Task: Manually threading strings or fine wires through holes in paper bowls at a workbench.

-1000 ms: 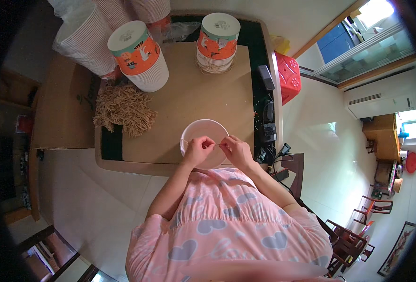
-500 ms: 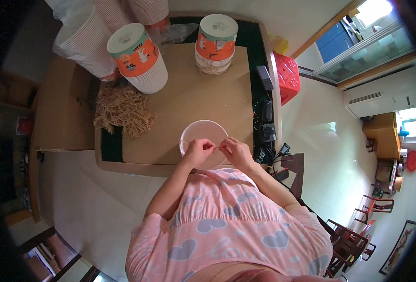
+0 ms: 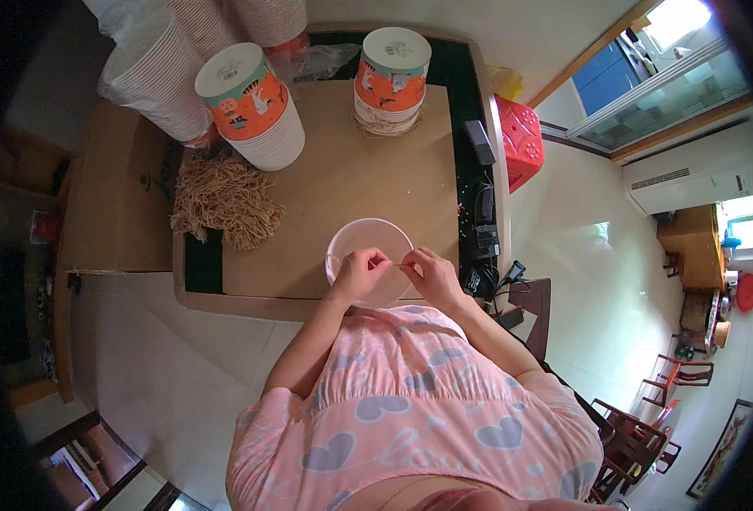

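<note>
At the near edge of the table, a white paper bucket (image 3: 368,232) stands with its mouth facing up. Over its near part, my left hand (image 3: 363,274) and my right hand (image 3: 428,277) face each other, fingertips pinched. A thin tan string (image 3: 399,265) stretches across the short gap between them, and both hands grip it. A bit of cord shows at the bucket's left rim, beside my left hand. Farther left lies a heap of cut tan strings (image 3: 226,201). My hands cover part of the bucket's near side.
An orange-banded stack of paper buckets (image 3: 261,111) is upside down behind the strings; another stack (image 3: 391,81) with strings around its base stands farther right. Plastic-wrapped bucket stacks (image 3: 151,77) fill the back left. Black power adapters (image 3: 485,238) line the right edge, near a red stool (image 3: 519,143).
My fingertips have drawn slightly apart, and more of the string between them shows. The bucket and the other things stay in place.
</note>
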### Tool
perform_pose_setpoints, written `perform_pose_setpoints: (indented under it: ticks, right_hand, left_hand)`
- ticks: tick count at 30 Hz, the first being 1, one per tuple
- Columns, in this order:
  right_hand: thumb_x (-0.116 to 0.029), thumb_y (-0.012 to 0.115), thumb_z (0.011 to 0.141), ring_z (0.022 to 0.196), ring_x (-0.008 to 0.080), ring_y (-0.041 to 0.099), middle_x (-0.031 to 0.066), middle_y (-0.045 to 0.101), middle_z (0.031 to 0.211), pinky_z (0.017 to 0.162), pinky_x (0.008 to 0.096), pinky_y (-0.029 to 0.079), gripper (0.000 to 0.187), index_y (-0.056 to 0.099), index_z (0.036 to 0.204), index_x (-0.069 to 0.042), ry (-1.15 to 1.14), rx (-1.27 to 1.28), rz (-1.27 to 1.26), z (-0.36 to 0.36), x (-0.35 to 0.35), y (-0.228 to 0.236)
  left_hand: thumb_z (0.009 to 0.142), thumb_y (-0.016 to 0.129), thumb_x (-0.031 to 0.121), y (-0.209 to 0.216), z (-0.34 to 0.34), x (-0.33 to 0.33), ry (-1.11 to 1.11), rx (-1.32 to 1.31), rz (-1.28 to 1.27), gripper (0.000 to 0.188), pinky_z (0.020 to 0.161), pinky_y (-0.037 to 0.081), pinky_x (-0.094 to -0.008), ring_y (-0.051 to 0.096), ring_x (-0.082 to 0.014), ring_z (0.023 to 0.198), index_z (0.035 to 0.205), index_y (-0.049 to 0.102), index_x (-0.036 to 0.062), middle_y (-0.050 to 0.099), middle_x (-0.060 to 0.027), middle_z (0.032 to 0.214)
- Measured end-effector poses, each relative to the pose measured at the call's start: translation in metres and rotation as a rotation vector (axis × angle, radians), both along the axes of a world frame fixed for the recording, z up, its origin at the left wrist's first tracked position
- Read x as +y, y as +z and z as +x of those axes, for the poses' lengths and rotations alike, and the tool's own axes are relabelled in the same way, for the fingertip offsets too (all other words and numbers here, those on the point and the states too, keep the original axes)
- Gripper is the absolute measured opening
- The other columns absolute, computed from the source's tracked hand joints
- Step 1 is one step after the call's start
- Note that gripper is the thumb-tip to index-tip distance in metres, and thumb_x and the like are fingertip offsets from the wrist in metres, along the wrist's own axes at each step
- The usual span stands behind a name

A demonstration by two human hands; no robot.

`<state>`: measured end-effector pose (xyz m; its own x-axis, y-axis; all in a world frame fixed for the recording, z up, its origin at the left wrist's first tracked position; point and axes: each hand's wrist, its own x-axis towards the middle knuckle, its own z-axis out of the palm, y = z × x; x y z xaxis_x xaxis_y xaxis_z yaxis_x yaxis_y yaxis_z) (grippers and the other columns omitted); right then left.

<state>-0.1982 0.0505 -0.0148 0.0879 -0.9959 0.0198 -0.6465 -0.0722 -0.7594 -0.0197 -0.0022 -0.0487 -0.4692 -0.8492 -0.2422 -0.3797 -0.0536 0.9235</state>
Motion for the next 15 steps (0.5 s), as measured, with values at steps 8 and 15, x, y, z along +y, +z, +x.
perform_pose_setpoints:
  ticks: [8, 15]
  right_hand:
    - [-0.013, 0.061, 0.082, 0.072, 0.0321, 0.061, 0.0109, 0.059, 0.084, 0.061, 0.0399, 0.048, 0.009, 0.057, 0.086, -0.007, 0.026, -0.024, -0.007, -0.001, 0.002, -0.002]
    - [-0.013, 0.063, 0.080, 0.072, 0.0292, 0.062, 0.0110, 0.061, 0.085, 0.061, 0.0352, 0.049, 0.009, 0.060, 0.087, -0.007, -0.003, -0.107, 0.047, 0.000, 0.000, 0.020]
  left_hand:
    - [0.080, 0.063, 0.012, 0.000, 0.001, 0.007, 0.072, -0.011, -0.102, 0.013, 0.057, 0.048, -0.0288, 0.061, -0.0153, 0.060, 0.079, 0.061, -0.0003, 0.063, -0.0102, 0.067]
    - [0.081, 0.063, 0.012, 0.023, 0.000, 0.009, 0.065, 0.081, -0.039, 0.012, 0.059, 0.048, -0.0277, 0.061, -0.0136, 0.062, 0.083, 0.063, 0.0004, 0.065, -0.0098, 0.072]
